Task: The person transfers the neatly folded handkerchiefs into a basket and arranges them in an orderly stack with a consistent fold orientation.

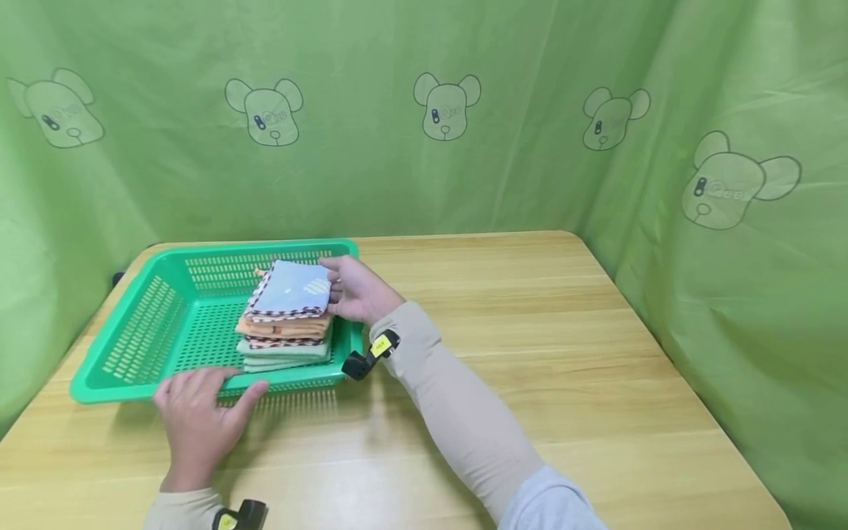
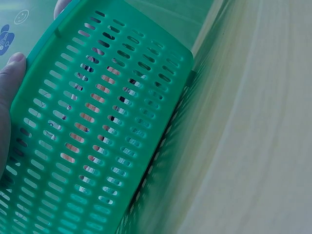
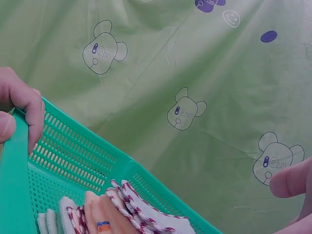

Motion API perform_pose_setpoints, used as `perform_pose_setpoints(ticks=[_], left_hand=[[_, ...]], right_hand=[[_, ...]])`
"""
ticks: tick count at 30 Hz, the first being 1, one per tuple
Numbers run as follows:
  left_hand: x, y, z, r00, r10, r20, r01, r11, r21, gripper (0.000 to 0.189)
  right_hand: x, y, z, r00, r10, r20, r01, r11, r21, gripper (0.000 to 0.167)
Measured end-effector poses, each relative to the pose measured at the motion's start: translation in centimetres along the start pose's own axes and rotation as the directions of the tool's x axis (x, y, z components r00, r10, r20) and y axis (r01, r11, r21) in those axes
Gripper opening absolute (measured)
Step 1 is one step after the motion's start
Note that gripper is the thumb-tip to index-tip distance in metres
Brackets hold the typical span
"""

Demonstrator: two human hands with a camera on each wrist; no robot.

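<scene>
A green plastic basket (image 1: 126,294) stands on the wooden table, tilting in the left wrist view. Inside, toward its right end, lies a stack of folded cloths (image 1: 285,329) in pale green, peach and checked trim. On top is a light blue folded cloth (image 1: 288,287) with a checked edge. My left hand (image 1: 202,412) grips the basket's front rim, its fingers curled over the inside and thumb outside. My right hand (image 1: 361,288) reaches over the basket's right side, fingertips right at the right edge of the top cloth, and pinches nothing visible.
The wooden table (image 1: 517,331) extends to the right of the basket. A green curtain (image 1: 371,169) printed with bear heads hangs behind and along both sides. Each wrist wears a black camera (image 1: 361,362).
</scene>
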State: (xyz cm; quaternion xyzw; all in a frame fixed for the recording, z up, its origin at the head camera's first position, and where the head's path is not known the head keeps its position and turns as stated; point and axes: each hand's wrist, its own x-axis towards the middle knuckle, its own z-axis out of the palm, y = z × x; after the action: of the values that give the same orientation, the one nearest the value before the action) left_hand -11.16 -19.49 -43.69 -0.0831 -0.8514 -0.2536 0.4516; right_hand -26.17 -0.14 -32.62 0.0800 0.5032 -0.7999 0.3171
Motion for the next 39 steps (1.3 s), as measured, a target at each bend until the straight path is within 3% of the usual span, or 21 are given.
perform_pose_setpoints(ticks=[13, 30, 35, 39], left_hand=[[0.1, 0.3, -0.3, 0.999, -0.013, 0.031, 0.013, 1.000, 0.001, 0.083], [0.2, 0.4, -0.4, 0.998, -0.022, 0.055, 0.022, 1.000, -0.014, 0.081], [0.3, 0.4, -0.6, 0.995, -0.029, 0.094, 0.030, 1.000, -0.004, 0.082], [0.5, 0.5, -1.2, 0.984, -0.061, 0.165, 0.060, 0.998, 0.013, 0.078]], right_hand=[[-0.4, -0.7, -0.3, 0.997, -0.072, -0.016, 0.071, 0.996, -0.050, 0.061], [-0.7, -0.9, -1.3, 0.996, -0.085, -0.014, 0.084, 0.996, -0.023, 0.065], [-1.0, -1.4, -2.3, 0.993, -0.114, 0.020, 0.114, 0.993, -0.022, 0.061], [-1.5, -1.9, -3.5, 0.989, -0.135, 0.066, 0.137, 0.990, -0.022, 0.057]])
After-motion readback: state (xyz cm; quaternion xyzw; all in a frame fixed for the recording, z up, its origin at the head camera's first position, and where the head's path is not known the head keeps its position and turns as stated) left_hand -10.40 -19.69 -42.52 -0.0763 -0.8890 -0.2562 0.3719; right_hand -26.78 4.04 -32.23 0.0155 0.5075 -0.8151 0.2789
